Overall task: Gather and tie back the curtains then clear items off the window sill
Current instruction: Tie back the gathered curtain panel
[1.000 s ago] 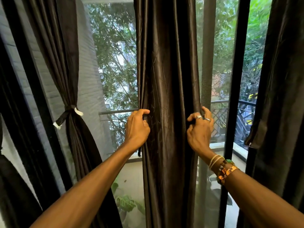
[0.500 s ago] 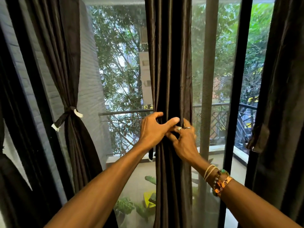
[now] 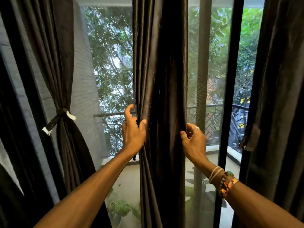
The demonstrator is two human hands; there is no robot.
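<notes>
- The left hand (image 3: 134, 137) curls its fingers (image 3: 129, 112) round the left edge of the middle curtain (image 3: 160, 79), thumb on the front folds.
- The right hand (image 3: 194, 142) pinches the curtain's right edge, fingers tucked behind the cloth.
- The curtain hangs bunched between them, with an open gap on either side.
- The left curtain (image 3: 54, 63) is cinched by a tie (image 3: 60, 116); the right curtain (image 3: 283, 96) hangs loose, well apart.
- A black frame (image 3: 230, 79) stands just right of the right hand.
- Beyond are a railing (image 3: 111, 114) and trees (image 3: 111, 63).

Bright daylight came in through the window (image 3: 111, 63), so the curtains (image 3: 159, 79) looked very dark. The edges bent outward, and the trees (image 3: 246, 46) looked a bit blurry.
</notes>
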